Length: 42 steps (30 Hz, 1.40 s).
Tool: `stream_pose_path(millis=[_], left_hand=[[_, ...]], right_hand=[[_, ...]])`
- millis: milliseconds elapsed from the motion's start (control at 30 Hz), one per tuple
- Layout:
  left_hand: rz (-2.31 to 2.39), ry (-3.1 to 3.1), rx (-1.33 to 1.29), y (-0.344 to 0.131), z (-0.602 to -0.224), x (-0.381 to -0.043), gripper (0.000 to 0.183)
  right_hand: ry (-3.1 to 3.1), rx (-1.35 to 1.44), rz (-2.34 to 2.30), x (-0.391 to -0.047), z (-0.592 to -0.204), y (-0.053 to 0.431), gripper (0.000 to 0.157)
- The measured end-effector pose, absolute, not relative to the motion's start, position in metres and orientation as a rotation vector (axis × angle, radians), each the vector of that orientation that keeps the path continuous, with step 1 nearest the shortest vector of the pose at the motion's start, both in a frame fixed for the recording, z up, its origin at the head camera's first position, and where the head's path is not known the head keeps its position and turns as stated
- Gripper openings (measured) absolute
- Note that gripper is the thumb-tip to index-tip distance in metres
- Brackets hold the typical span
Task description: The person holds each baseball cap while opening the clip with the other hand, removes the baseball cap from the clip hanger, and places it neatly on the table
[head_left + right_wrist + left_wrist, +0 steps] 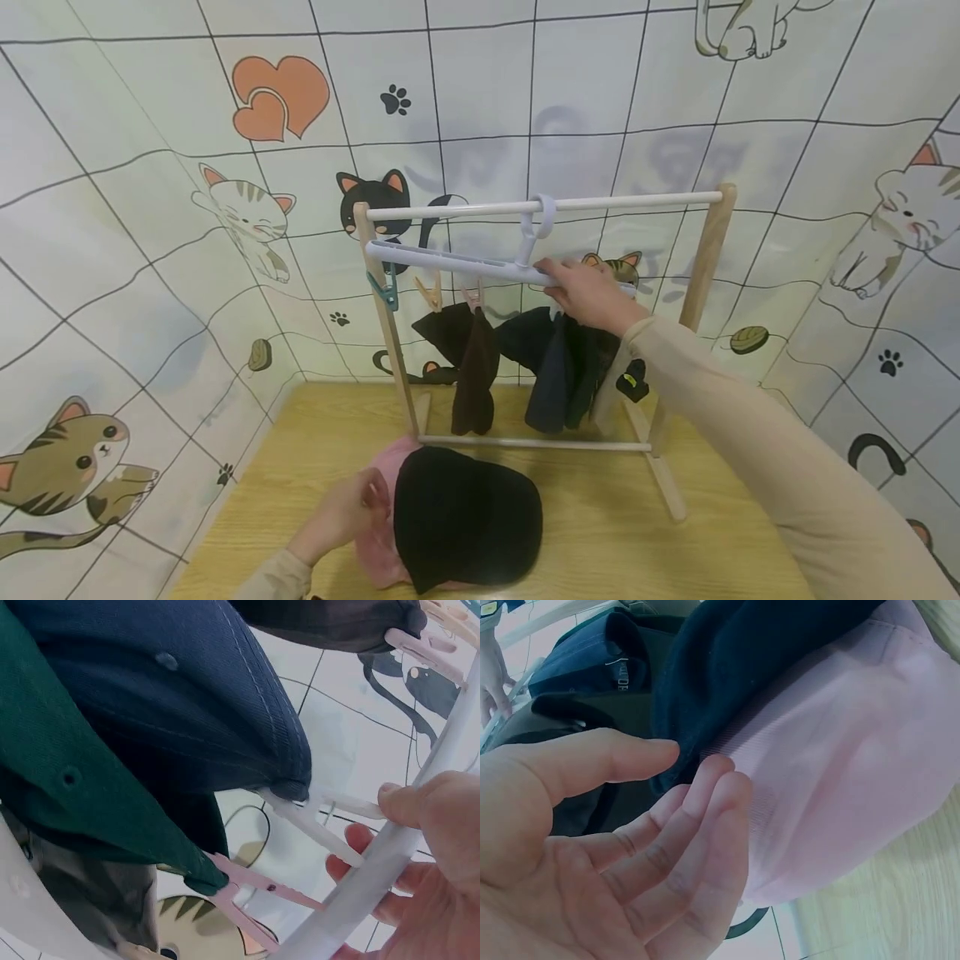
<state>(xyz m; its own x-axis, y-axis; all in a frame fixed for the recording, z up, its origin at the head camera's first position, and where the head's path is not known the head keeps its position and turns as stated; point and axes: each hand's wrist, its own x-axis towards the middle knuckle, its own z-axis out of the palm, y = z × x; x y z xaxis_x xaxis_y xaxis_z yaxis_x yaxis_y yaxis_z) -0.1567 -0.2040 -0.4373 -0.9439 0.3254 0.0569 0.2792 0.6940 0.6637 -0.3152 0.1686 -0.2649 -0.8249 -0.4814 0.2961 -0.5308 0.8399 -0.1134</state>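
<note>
My right hand (588, 292) grips the bar of a white clip hanger (450, 262), whose hook loops over the rack's top rail. In the right wrist view, the thumb and fingers lie around the bar beside a white clip (319, 832) that holds a navy cap (172, 697). A pink clip (244, 889) pinches a green cap (82, 750) just along from it. My left hand (348, 508), fingers loosely bent and holding nothing, is at the edge of a pink cap (862, 757). A black cap (468, 517) lies over the pink one on the table.
The wooden rack (705, 258) stands on the wood-grain table (315, 433). A dark brown cap (474, 375) hangs left of the navy one. A teal clip (388, 293) dangles at the hanger's left end. Cat-printed sheeting (480, 75) surrounds the table.
</note>
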Motion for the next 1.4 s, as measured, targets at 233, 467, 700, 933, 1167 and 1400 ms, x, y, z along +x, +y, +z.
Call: stream_pose_path(millis=[233, 467, 700, 933, 1167, 1400], left_hand=[[1.084, 2.846, 0.499, -0.201, -0.430, -0.158, 0.019], [1.082, 2.872, 0.524, -0.197, -0.422, -0.165, 0.017], [1.016, 2.919, 0.529, -0.187, -0.413, -0.176, 0.011], [1.061, 2.896, 0.637, -0.171, -0.402, -0.191, 0.012], [1.065, 2.906, 0.684, -0.155, -0.383, -0.212, 0.005], [1.013, 2.967, 0.713, -0.130, -0.364, -0.234, 0.003]], right_hand=[[-2.798, 0.792, 0.244, -0.311, -0.255, 0.177, 0.039], [-2.840, 0.800, 0.199, -0.306, -0.240, 0.183, 0.038], [-2.931, 0.756, 0.101, -0.303, -0.225, 0.188, 0.039], [-3.031, 0.788, 0.139, -0.302, -0.216, 0.190, 0.041], [-3.090, 0.815, 0.184, -0.299, -0.206, 0.193, 0.042], [-3.153, 0.789, 0.250, -0.298, -0.202, 0.195, 0.045]])
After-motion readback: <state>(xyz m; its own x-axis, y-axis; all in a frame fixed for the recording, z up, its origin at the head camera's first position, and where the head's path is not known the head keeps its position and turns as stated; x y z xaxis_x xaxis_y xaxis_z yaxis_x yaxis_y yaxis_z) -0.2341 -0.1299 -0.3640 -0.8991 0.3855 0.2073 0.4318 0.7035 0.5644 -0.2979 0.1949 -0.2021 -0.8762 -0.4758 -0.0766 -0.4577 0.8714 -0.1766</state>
